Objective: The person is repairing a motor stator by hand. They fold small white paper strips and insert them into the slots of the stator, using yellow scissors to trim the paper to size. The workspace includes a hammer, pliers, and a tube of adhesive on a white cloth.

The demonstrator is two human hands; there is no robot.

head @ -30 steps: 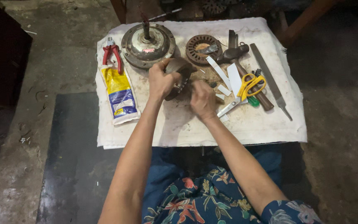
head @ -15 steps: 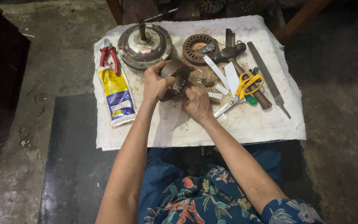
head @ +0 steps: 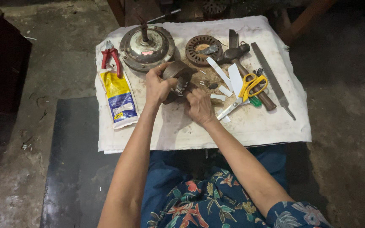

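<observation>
- White cloth (head: 250, 126) spread over a low work surface; every part and tool lies on it.
- Round motor housing (head: 147, 47) with an upright shaft sits at the far left of the cloth, just beyond the hands.
- Slotted stator ring (head: 202, 50) lies right of the housing, apart from it.
- Wound stator core (head: 177, 78), the piece in hand, is held tilted above the cloth centre, near the housing.
- Left hand (head: 158, 88) is closed around the core's outer side, steadying it.
- Right hand (head: 199, 106) is curled against the core's lower edge; whether the fingers pinch anything cannot be told.
- Judgement: work on the core's slots is under way; continuing calls for a steady grip and fine fingertip work.
- Hammer (head: 250, 76), flat file (head: 272, 78), yellow-handled scissors (head: 252, 84) and white paper strips (head: 229, 78) crowd the right.
- Red-handled pliers (head: 110, 59) and a yellow-blue pouch (head: 119, 99) lie left, clear of the hands.
</observation>
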